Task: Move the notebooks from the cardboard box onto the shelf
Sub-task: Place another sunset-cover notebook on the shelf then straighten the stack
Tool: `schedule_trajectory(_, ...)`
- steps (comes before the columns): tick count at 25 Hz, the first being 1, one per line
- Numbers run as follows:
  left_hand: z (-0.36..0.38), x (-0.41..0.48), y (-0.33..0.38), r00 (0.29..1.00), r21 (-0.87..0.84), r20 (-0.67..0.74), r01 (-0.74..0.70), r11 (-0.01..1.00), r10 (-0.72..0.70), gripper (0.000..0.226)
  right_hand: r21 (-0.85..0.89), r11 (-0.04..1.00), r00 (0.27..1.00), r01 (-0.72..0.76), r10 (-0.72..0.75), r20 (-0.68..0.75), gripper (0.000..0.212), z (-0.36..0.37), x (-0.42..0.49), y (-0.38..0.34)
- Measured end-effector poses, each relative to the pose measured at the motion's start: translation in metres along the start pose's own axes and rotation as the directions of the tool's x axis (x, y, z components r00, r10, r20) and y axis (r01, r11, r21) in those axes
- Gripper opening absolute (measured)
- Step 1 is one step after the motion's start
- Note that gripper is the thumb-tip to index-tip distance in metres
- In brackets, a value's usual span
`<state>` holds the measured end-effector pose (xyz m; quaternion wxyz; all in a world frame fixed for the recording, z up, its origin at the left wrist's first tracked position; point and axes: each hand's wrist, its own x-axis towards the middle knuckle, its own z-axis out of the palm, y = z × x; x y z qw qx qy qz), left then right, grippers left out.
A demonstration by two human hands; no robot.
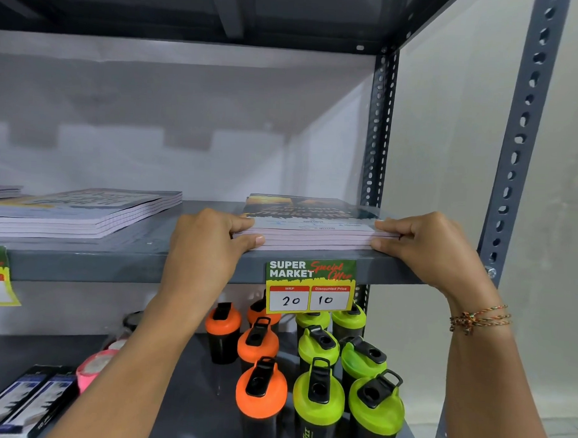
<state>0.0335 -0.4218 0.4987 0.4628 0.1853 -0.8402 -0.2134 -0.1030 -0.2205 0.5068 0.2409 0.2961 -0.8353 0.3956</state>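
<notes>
A stack of several notebooks (313,226) with dark printed covers lies flat at the right end of the grey metal shelf (140,258). My left hand (207,238) grips the stack's left front corner, thumb on top and fingers under the edge. The right front corner is pinched the same way by my right hand (425,244). Another stack of notebooks (82,213) rests on the same shelf to the left. The cardboard box is out of view.
A price tag (311,286) reading 20 and 10 hangs from the shelf edge below the held stack. On the lower shelf stand orange-lidded bottles (260,389) and green-lidded bottles (319,399). A perforated upright post (515,156) borders the shelf on the right.
</notes>
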Motion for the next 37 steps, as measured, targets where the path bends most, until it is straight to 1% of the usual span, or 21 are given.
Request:
schedule_trajectory(6, 0.0, -0.001, 0.0, 1.0, 0.016, 0.019, -0.013, 1.0, 0.013, 0.037, -0.013, 1.0, 1.0, -0.023, 0.023, 0.02, 0.035, -0.001, 0.002, 0.0)
schedule_trajectory(10, -0.005, 0.005, -0.005, 0.992, 0.035, 0.125, -0.002, 0.999, -0.003, 0.042, -0.027, 0.999, 0.998, -0.034, 0.035, 0.053, 0.039, -0.002, 0.003, -0.002)
schedule_trajectory(12, -0.007, 0.007, -0.006, 0.989, 0.044, 0.15, 0.0, 0.999, -0.006, 0.041, -0.025, 0.999, 0.998, -0.041, 0.042, 0.048, 0.039, -0.002, 0.004, -0.003)
schedule_trajectory(19, -0.009, 0.01, -0.01, 0.986, 0.034, 0.165, 0.0, 0.999, -0.006, 0.04, -0.021, 0.999, 0.999, -0.024, 0.025, 0.029, 0.039, 0.001, 0.001, -0.006)
schedule_trajectory(22, -0.009, 0.008, -0.01, 0.987, 0.053, 0.162, -0.01, 0.999, 0.001, 0.042, -0.038, 0.999, 1.0, -0.002, 0.003, 0.029, 0.042, 0.0, 0.0, -0.003)
schedule_trajectory(23, -0.009, 0.008, -0.009, 0.988, 0.074, 0.152, -0.028, 0.997, 0.016, 0.044, -0.046, 0.999, 0.999, 0.014, -0.013, 0.035, 0.045, 0.0, -0.001, -0.005)
schedule_trajectory(25, -0.006, 0.008, -0.005, 0.982, 0.141, 0.162, -0.123, 0.982, 0.099, 0.052, -0.127, 0.984, 0.991, 0.128, -0.123, 0.05, 0.051, 0.006, -0.005, -0.011)
schedule_trajectory(27, -0.002, 0.013, 0.002, 0.946, 0.175, 0.247, -0.257, 0.951, 0.21, 0.056, -0.183, 0.946, 0.962, 0.269, -0.252, 0.109, 0.051, 0.014, -0.005, -0.023)
schedule_trajectory(28, 0.0, 0.016, 0.007, 0.92, 0.176, 0.305, -0.309, 0.935, 0.247, 0.055, -0.183, 0.932, 0.947, 0.313, -0.292, 0.13, 0.049, 0.019, -0.003, -0.028)
schedule_trajectory(29, 0.003, 0.019, 0.011, 0.893, 0.178, 0.357, -0.353, 0.919, 0.274, 0.051, -0.174, 0.928, 0.94, 0.329, -0.305, 0.15, 0.045, 0.022, -0.003, -0.033)
schedule_trajectory(31, 0.006, 0.023, 0.015, 0.856, 0.192, 0.426, -0.404, 0.895, 0.295, 0.044, -0.158, 0.933, 0.943, 0.324, -0.305, 0.133, 0.038, 0.026, -0.006, -0.038)
schedule_trajectory(32, 0.006, 0.025, 0.015, 0.852, 0.2, 0.438, -0.403, 0.893, 0.287, 0.043, -0.152, 0.933, 0.943, 0.325, -0.31, 0.119, 0.036, 0.028, -0.007, -0.037)
schedule_trajectory(33, 0.008, 0.026, 0.014, 0.851, 0.2, 0.444, -0.4, 0.895, 0.281, 0.042, -0.168, 0.941, 0.952, 0.295, -0.274, 0.14, 0.034, 0.027, -0.004, -0.038)
schedule_trajectory(35, 0.01, 0.026, 0.011, 0.848, 0.203, 0.446, -0.407, 0.89, 0.287, 0.042, -0.159, 0.951, 0.96, 0.265, -0.245, 0.136, 0.033, 0.023, 0.001, -0.043)
schedule_trajectory(36, 0.008, 0.025, 0.012, 0.842, 0.208, 0.448, -0.425, 0.881, 0.3, 0.042, -0.152, 0.946, 0.956, 0.286, -0.272, 0.109, 0.031, 0.024, -0.004, -0.044)
schedule_trajectory(37, 0.008, 0.025, 0.011, 0.839, 0.201, 0.433, -0.446, 0.872, 0.329, 0.044, -0.193, 0.909, 0.929, 0.369, -0.362, 0.071, 0.027, 0.027, -0.016, -0.046)
